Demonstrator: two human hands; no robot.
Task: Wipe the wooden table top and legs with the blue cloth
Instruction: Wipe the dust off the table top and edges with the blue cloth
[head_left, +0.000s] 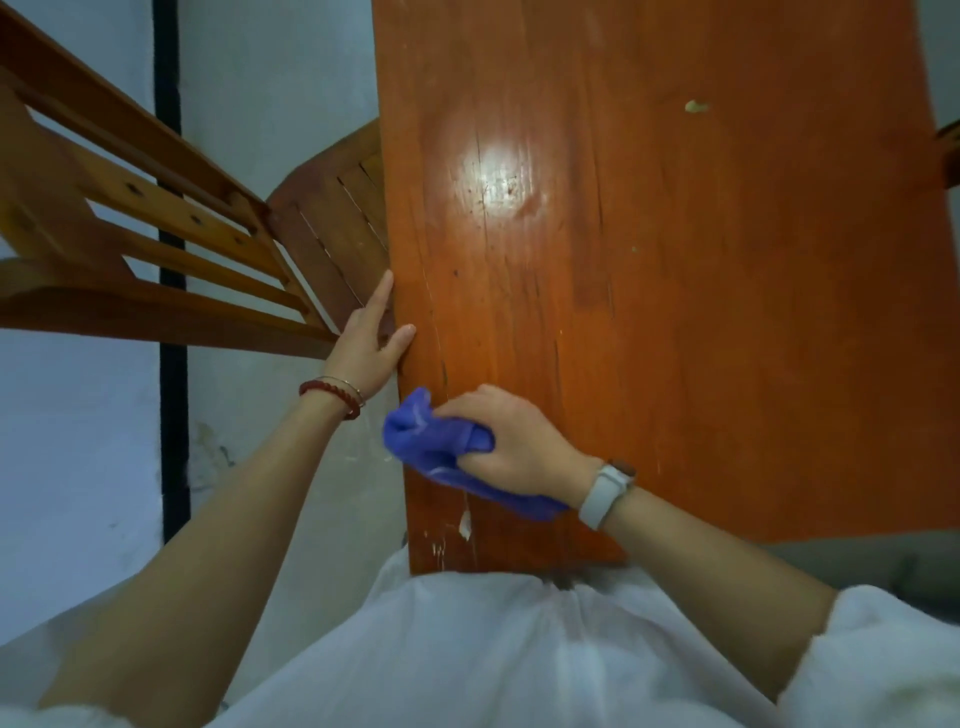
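- Right hand (511, 447) grips the bunched cloth (441, 447) at the surface's (675, 312) left edge, its length slanting toward the near-right.
- Left hand (366, 345), fingers spread, rests on that edge.

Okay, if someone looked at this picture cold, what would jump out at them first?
Probably the bright blue cloth, bunched in the right hand near the left edge of the orange-brown wooden table. Next, the shiny glare patch on the table top further up, and the left hand resting on the table's left edge beside a wooden chair. A small pale crumb lies toward the far right.
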